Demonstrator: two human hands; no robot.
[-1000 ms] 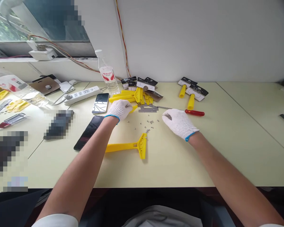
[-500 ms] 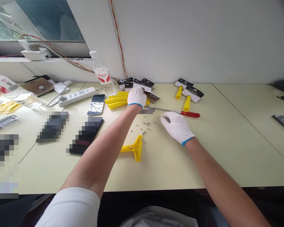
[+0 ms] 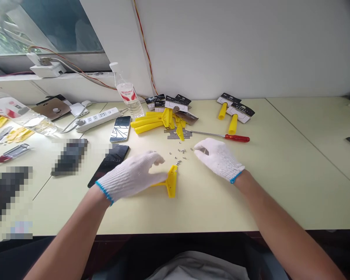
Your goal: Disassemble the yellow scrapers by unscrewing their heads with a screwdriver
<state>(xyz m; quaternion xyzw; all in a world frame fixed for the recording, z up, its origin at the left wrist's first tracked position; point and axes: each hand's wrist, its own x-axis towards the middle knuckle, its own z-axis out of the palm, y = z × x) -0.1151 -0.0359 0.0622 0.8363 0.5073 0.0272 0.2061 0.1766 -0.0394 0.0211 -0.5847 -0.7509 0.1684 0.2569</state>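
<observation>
My left hand (image 3: 134, 173), in a white knit glove with a blue cuff, is over the handle of a yellow plastic scraper (image 3: 172, 182). Its thumb and fingers are apart; whether it touches the handle I cannot tell. My right hand (image 3: 217, 158), gloved alike, rests at the right of several small screws and nuts (image 3: 183, 151). Its fingers are curled, with a gap between thumb and forefinger, and nothing shows in them. Beyond the screws lie flat grey metal blades (image 3: 179, 134) and a red-handled screwdriver (image 3: 237, 138).
A pile of yellow scrapers (image 3: 147, 124) with black-and-white cards lies near the wall. Two carded yellow handles (image 3: 233, 123) lie right of it. Further left are a water bottle (image 3: 130, 97), a power strip (image 3: 100, 118), a silver phone (image 3: 120, 129) and a black phone (image 3: 112, 161).
My left hand has come back from the scraper pile to the scraper at the front, and its fingers have opened. My right hand has shifted slightly towards me, its thumb and forefinger a little further apart.
</observation>
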